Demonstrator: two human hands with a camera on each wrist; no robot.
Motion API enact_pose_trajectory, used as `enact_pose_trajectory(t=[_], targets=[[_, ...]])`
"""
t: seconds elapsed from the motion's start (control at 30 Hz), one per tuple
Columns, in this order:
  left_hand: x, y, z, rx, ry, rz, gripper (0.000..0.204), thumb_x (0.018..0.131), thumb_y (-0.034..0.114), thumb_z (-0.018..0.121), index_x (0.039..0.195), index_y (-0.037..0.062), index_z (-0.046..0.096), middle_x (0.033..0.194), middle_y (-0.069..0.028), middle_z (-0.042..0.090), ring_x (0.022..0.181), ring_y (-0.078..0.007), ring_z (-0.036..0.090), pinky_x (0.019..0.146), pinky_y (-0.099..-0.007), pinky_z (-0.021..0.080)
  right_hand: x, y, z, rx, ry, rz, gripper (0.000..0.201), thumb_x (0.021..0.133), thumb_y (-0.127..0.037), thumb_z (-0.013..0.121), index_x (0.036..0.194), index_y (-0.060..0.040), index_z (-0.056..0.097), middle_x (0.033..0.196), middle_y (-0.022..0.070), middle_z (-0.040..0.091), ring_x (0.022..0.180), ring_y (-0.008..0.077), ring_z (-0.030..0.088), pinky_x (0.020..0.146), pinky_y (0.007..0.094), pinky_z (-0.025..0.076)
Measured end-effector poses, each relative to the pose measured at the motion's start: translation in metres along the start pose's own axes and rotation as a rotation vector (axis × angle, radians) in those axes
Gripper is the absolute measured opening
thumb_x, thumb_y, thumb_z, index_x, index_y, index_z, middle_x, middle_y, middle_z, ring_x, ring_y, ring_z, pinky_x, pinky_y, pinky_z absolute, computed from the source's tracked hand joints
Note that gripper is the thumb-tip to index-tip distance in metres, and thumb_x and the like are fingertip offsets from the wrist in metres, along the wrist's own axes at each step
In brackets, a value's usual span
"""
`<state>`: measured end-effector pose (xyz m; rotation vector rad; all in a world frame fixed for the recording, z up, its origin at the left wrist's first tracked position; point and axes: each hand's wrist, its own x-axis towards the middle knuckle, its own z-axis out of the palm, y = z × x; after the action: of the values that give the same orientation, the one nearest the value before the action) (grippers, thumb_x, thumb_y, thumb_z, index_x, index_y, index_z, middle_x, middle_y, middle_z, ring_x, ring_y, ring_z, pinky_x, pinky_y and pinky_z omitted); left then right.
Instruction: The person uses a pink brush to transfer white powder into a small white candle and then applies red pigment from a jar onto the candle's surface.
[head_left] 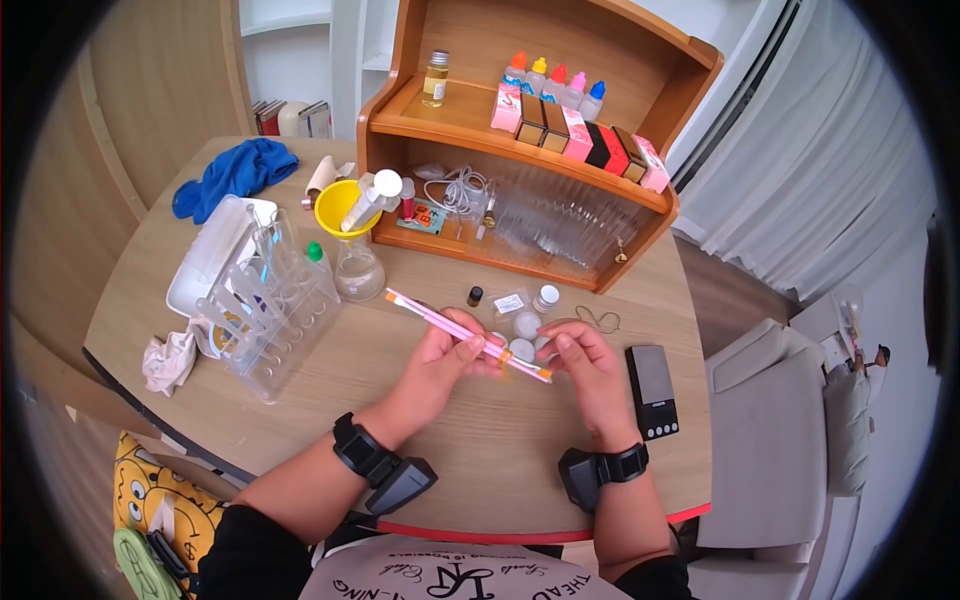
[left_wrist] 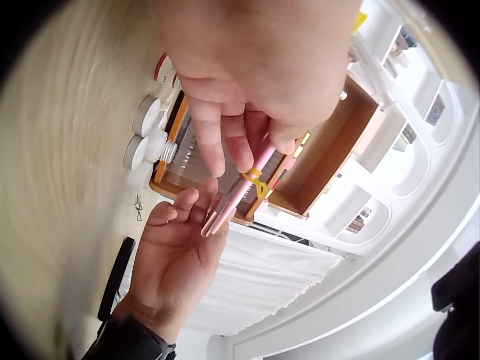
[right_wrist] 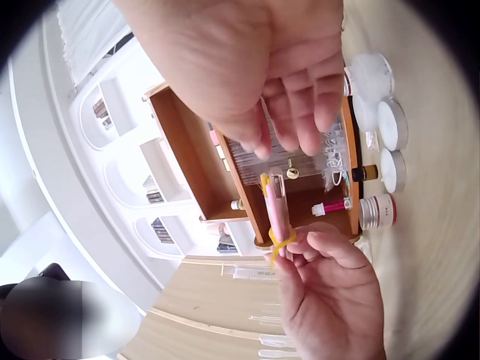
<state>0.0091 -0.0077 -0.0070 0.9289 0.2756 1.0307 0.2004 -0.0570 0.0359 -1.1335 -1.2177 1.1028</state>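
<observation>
My left hand (head_left: 438, 362) grips a small bundle of slim pink brushes (head_left: 440, 321) between thumb and fingers. A yellow rubber band (right_wrist: 281, 238) is looped round the bundle, just beyond the left fingertips. Orange bristle tips show at both ends of the bundle in the head view. Close to the bundle's right end is my right hand (head_left: 590, 365), fingers loosely bent and holding nothing. In the right wrist view its fingertips stay a little apart from the brushes. Behind the hands stand several white-lidded jars (head_left: 546, 298) and a small dark bottle (head_left: 475, 295).
A black digital scale (head_left: 655, 392) lies to the right, near a loose cord (head_left: 600, 320). At left are a clear test tube rack (head_left: 275, 350) and a flask (head_left: 358, 274) bearing a yellow funnel (head_left: 340, 222). A wooden cabinet (head_left: 470, 125) stands at the back.
</observation>
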Motion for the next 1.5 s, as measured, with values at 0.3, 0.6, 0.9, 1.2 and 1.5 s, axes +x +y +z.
enact_pose_trajectory(t=[0.3, 0.6, 0.9, 1.2, 1.5], targets=[[-0.001, 0.006, 0.005, 0.282, -0.063, 0.048, 0.018, 0.090, 0.007, 0.054, 0.105, 0.0059, 0.044, 0.106, -0.0104, 0.058, 0.098, -0.0148, 0.057, 0.080, -0.0260, 0.047, -0.008, -0.002, 0.007, -0.261, -0.209, -0.111, 0.022, 0.083, -0.007, 0.065, 0.103, -0.0028, 0.059, 0.095, 0.0032, 0.060, 0.090, 0.0099, 0.054, 0.080, 0.0234, 0.043], [-0.001, 0.007, 0.010, 0.562, -0.171, 0.256, 0.015, 0.084, -0.003, 0.058, 0.094, 0.0045, 0.050, 0.102, -0.0094, 0.054, 0.099, -0.0169, 0.054, 0.088, -0.0285, 0.044, -0.005, -0.003, 0.014, -0.491, -0.043, -0.358, 0.017, 0.074, -0.003, 0.071, 0.089, -0.0030, 0.063, 0.088, 0.0072, 0.063, 0.082, 0.0183, 0.060, 0.073, 0.0277, 0.047], [0.000, 0.010, 0.008, 0.587, -0.066, 0.276, 0.014, 0.080, 0.001, 0.064, 0.086, 0.0041, 0.052, 0.095, -0.0088, 0.054, 0.092, -0.0164, 0.053, 0.081, -0.0276, 0.043, -0.005, -0.007, 0.015, -0.648, 0.011, -0.531, 0.009, 0.078, -0.002, 0.065, 0.086, -0.0030, 0.065, 0.091, 0.0094, 0.065, 0.087, 0.0219, 0.059, 0.077, 0.0308, 0.046], [0.001, 0.010, 0.006, 0.448, 0.054, 0.296, 0.012, 0.081, -0.001, 0.063, 0.088, 0.0036, 0.054, 0.095, -0.0089, 0.056, 0.093, -0.0165, 0.057, 0.083, -0.0283, 0.047, -0.001, 0.012, 0.003, -0.073, 0.273, -0.199, 0.007, 0.091, -0.008, 0.052, 0.088, -0.0026, 0.054, 0.083, 0.0017, 0.054, 0.077, 0.0124, 0.053, 0.080, 0.0242, 0.039], [-0.001, 0.012, 0.013, -0.092, 0.260, 0.140, 0.006, 0.088, 0.003, 0.056, 0.092, 0.0045, 0.051, 0.100, -0.0100, 0.057, 0.092, -0.0176, 0.059, 0.085, -0.0311, 0.052, -0.001, 0.005, 0.002, -0.744, 0.358, -0.330, 0.010, 0.094, -0.009, 0.046, 0.087, -0.0034, 0.051, 0.078, 0.0051, 0.057, 0.074, 0.0146, 0.055, 0.075, 0.0264, 0.042]])
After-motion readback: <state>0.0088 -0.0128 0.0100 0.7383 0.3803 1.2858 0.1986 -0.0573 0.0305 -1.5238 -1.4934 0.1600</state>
